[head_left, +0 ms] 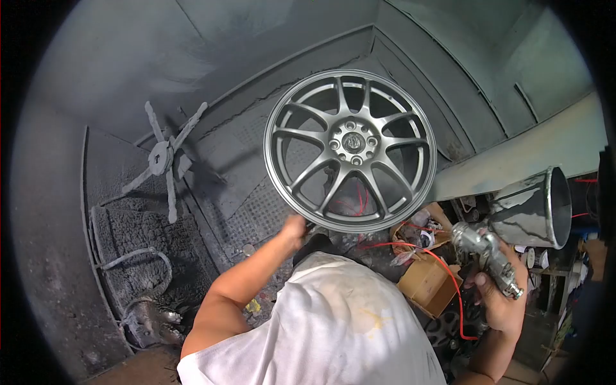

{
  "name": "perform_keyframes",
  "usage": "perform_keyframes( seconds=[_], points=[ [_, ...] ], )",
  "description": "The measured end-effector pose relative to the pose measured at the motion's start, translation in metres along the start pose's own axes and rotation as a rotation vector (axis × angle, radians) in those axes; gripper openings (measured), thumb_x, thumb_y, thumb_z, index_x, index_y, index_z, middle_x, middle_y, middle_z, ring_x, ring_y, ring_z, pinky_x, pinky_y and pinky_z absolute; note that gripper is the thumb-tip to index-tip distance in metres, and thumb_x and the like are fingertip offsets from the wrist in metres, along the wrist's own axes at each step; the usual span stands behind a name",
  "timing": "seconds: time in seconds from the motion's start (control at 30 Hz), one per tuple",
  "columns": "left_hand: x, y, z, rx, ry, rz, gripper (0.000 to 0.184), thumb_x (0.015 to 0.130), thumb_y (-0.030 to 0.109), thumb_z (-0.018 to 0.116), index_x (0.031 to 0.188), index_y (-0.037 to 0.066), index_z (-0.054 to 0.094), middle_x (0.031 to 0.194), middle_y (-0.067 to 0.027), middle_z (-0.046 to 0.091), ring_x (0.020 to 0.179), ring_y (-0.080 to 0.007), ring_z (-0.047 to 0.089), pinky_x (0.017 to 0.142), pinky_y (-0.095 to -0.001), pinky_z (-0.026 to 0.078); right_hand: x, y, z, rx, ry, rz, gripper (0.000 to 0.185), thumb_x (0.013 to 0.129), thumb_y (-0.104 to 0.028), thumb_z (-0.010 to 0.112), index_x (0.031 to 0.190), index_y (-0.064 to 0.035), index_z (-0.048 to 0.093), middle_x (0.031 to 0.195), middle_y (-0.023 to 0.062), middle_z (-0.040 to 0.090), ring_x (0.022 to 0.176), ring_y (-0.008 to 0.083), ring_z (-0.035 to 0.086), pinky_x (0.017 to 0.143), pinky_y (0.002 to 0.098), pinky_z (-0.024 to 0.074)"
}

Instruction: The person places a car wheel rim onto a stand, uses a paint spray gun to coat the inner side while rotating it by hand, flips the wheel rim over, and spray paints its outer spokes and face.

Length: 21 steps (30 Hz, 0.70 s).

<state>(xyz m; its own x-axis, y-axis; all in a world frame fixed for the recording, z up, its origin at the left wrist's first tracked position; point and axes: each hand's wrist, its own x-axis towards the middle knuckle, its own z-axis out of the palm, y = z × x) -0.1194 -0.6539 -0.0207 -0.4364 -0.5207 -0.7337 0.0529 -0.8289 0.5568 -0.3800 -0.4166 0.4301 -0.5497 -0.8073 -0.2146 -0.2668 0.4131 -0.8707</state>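
Observation:
A silver multi-spoke alloy wheel [355, 168] faces up at me, its round centre cap showing. My left hand [295, 230] is closed at the wheel's lower left edge. What it grips is hidden under the rim, and I cannot tell what holds the wheel up. On the right, my right hand [500, 289] is wrapped around a metal spray gun [482, 250]. The large paint-streaked metal cup [523, 208] lies sideways by the gun's far side. A red air hose [443, 263] curves from below the wheel towards my right hand.
A paint-crusted stand with several arms [160, 157] is at the left. Beyond the wheel rise grey booth walls [244, 38]. An open cardboard box [428, 284] and clutter lie between my body and right arm. Shelving [545, 282] stands at far right; a rough dark mat [144, 234] hangs left.

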Motion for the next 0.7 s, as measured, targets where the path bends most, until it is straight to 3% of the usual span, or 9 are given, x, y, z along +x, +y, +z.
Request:
perform_keyframes(
  seconds=[0.17,0.23,0.3,0.37,0.5,0.53,0.7],
  points=[
    [-0.027,-0.036,0.048,-0.092,0.030,-0.047,0.026,0.098,0.006,0.054,0.122,0.002,0.064,0.109,-0.0100,0.071,0.098,-0.0226,0.065,0.081,-0.0365,0.055,-0.002,0.004,0.011,0.017,-0.007,-0.051,0.061,0.087,-0.023,0.077,0.137,0.0064,0.058,0.087,0.0096,0.069,0.074,0.0132,0.065,0.066,0.0236,0.0484],
    [-0.026,-0.050,0.042,0.308,-0.112,-0.098,0.025,0.101,0.012,0.055,0.120,0.002,0.066,0.118,-0.0103,0.069,0.106,-0.0239,0.066,0.088,-0.0401,0.058,-0.003,0.009,0.006,-0.109,0.046,-0.110,0.058,0.088,-0.021,0.075,0.137,0.0064,0.058,0.088,0.0074,0.068,0.074,0.0127,0.063,0.070,0.0255,0.0484],
    [-0.021,-0.049,0.029,0.329,-0.181,-0.197,0.022,0.098,0.006,0.056,0.118,0.003,0.067,0.115,-0.0104,0.068,0.100,-0.0239,0.066,0.085,-0.0392,0.059,-0.001,0.002,0.007,-0.020,0.122,-0.073,0.058,0.089,-0.020,0.074,0.138,0.0064,0.057,0.085,0.0049,0.066,0.071,0.0111,0.059,0.068,0.0251,0.0474],
    [-0.017,-0.047,0.026,0.020,-0.040,-0.215,0.019,0.099,0.007,0.056,0.113,0.002,0.067,0.109,-0.0103,0.068,0.095,-0.0242,0.066,0.082,-0.0375,0.059,-0.002,0.001,0.004,-0.024,0.139,-0.067,0.059,0.089,-0.020,0.074,0.139,0.0062,0.056,0.081,0.0038,0.065,0.068,0.0101,0.057,0.065,0.0238,0.0460],
    [-0.002,-0.032,0.013,-0.244,0.022,-0.162,0.014,0.099,0.008,0.053,0.105,0.005,0.065,0.101,-0.0064,0.068,0.090,-0.0200,0.064,0.072,-0.0324,0.054,-0.007,-0.001,0.000,0.087,-0.008,0.063,0.060,0.088,-0.018,0.075,0.140,0.0062,0.055,0.080,0.0048,0.064,0.070,0.0104,0.058,0.067,0.0232,0.0465],
    [0.006,-0.036,0.007,-0.335,0.023,-0.145,0.017,0.103,0.014,0.050,0.104,0.008,0.066,0.102,-0.0066,0.069,0.093,-0.0194,0.064,0.076,-0.0323,0.054,-0.008,-0.001,0.003,0.133,-0.048,0.078,0.061,0.088,-0.018,0.075,0.140,0.0065,0.055,0.079,0.0052,0.064,0.070,0.0104,0.059,0.068,0.0233,0.0468],
    [-0.004,-0.026,0.015,-0.339,0.049,-0.101,0.019,0.104,0.013,0.048,0.107,0.009,0.066,0.103,-0.0065,0.068,0.094,-0.0195,0.065,0.079,-0.0317,0.053,-0.005,0.014,0.017,0.115,0.040,-0.043,0.062,0.090,-0.020,0.075,0.141,0.0078,0.053,0.080,0.0058,0.064,0.071,0.0108,0.059,0.070,0.0238,0.0474]
  ],
)
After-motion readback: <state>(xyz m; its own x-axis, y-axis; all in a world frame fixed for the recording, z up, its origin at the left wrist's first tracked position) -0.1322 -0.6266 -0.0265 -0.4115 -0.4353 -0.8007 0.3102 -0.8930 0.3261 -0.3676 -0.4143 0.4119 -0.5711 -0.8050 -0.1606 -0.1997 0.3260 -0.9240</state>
